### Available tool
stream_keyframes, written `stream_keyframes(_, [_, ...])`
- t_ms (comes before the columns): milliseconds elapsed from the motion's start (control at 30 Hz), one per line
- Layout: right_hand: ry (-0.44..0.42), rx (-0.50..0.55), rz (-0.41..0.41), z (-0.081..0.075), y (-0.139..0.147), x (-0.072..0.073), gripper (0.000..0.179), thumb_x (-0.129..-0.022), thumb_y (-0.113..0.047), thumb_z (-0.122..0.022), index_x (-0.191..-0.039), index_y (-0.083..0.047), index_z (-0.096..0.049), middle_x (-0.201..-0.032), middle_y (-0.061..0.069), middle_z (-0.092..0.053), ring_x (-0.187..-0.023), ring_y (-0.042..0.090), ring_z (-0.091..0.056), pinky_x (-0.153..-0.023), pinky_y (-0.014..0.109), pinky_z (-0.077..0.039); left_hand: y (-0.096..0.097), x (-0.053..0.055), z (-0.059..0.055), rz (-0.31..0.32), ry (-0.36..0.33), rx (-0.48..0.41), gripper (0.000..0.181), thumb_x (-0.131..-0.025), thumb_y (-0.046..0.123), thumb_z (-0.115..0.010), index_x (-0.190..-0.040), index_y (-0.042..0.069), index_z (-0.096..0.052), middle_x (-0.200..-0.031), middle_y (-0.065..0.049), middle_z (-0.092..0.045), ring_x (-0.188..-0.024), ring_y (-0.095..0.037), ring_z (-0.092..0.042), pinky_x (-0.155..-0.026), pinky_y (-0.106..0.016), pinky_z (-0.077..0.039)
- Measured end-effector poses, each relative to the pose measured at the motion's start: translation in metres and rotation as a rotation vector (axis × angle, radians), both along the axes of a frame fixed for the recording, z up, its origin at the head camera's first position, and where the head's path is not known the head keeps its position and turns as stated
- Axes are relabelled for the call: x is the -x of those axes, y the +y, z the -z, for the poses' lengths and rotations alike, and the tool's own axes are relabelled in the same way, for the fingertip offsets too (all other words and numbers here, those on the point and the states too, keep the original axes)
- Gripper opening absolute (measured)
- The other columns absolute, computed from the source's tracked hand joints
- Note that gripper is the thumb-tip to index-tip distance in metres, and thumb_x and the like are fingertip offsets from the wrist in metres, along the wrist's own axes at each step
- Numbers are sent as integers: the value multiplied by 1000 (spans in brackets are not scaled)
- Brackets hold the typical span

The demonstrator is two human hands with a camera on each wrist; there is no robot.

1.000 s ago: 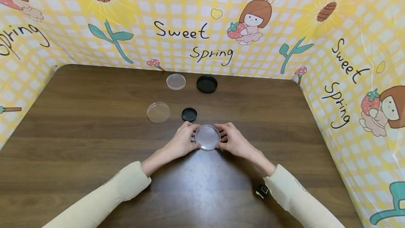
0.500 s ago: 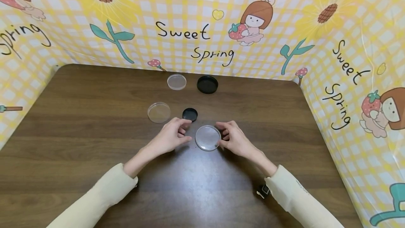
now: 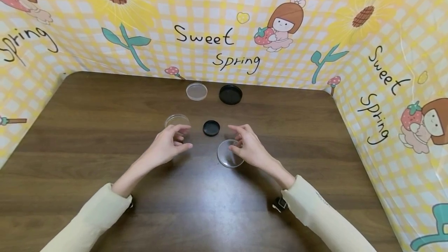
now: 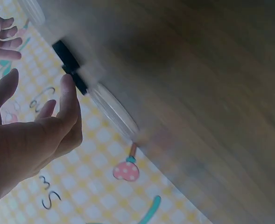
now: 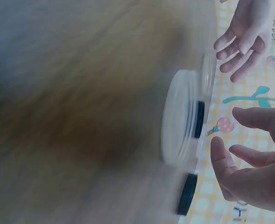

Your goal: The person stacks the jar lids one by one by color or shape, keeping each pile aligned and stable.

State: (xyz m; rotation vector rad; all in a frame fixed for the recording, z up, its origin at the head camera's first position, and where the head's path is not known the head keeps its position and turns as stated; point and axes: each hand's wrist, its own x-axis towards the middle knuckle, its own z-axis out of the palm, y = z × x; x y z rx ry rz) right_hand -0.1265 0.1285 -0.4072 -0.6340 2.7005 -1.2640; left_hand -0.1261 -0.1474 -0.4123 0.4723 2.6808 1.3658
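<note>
A clear, shallow round dish [image 3: 225, 160] lies on the brown table, partly covered in the head view by my right hand [image 3: 252, 147]. That hand hovers at its right side, fingers spread and loosely bent, gripping nothing. My left hand [image 3: 161, 149] is held in the air farther left, thumb and fingers apart. It overlaps the lower part of a second clear round dish [image 3: 176, 119]. Between the two hands, slightly beyond, sits a small black round dish [image 3: 211, 128]. The right wrist view shows the nearest clear dish [image 5: 174, 119] beside my right fingers.
Toward the back edge stand another clear round dish [image 3: 196, 91] and a larger black round dish [image 3: 230, 94]. A yellow checked cloth [image 3: 210, 3] with printed figures rises along the back and both sides of the wooden table [image 3: 87, 127].
My left hand has let go of the near clear dish and moved left and up. My right hand has released it too and shifted left over its edge. The dish stays in place.
</note>
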Motion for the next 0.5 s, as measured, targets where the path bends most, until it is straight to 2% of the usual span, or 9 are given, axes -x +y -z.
stream_keyframes(167, [-38,9,-44,-5,-19,7,59,-83,4,-72,-137,3,-50,-119,20,-46,-98,31,-60,-79,29,-52,-15,2,-2,-36,-2,18,54,-83,6,-75,-131,-3,-53,-117,-26,-54,-97,-35,-60,-78,-39,-54])
stream_keyframes(300, [-49,30,-81,-12,-33,16,59,-82,5,-72,-136,5,-49,-118,21,-47,-96,31,-60,-77,23,-52,-25,6,-1,-85,9,35,59,-82,5,-76,-134,-5,-49,-117,-30,-48,-97,-36,-56,-78,-40,-54])
stream_keyframes(400, [-73,40,-104,-17,-45,29,59,-83,4,-71,-137,6,-47,-119,23,-47,-99,33,-60,-80,23,-51,-31,10,-1,-147,4,33,69,-82,3,-75,-139,-8,-39,-120,-33,-44,-99,-40,-53,-81,-44,-53])
stream_keyframes(500, [-116,44,-110,-20,-60,44,59,-84,2,-70,-137,6,-47,-121,24,-48,-103,33,-59,-82,23,-51,-37,14,-2,-192,-38,30,81,-82,4,-75,-145,-8,-27,-125,-35,-37,-104,-43,-49,-84,-47,-51])
